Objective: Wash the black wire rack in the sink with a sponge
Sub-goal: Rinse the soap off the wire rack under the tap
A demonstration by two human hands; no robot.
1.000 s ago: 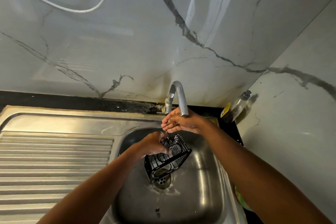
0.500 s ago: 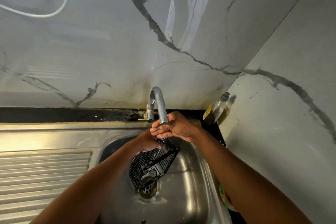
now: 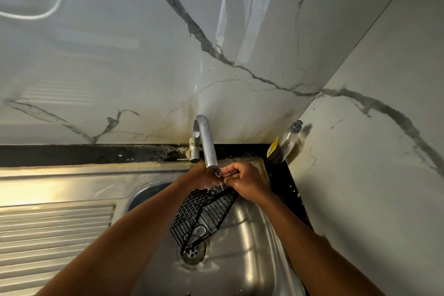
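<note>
Sink station, both hands working under the tap.

- Change: a second ago the right hand was lying flat at the spout, off the rack. It is now gripping the black wire rack at its top corner, fingers curled tight and pinching wire, just beside the left hand.
- Left hand is curling round the same top edge; its fingertips are mostly hidden.
- Meaning, my guess: this is rinsing and turning, with scrubbing not under way; no sponge is showing.
- Rack is standing tilted in the sink. Its long axis is running from the spout down and left, the low end pointing at the drain and resting over it.
</note>
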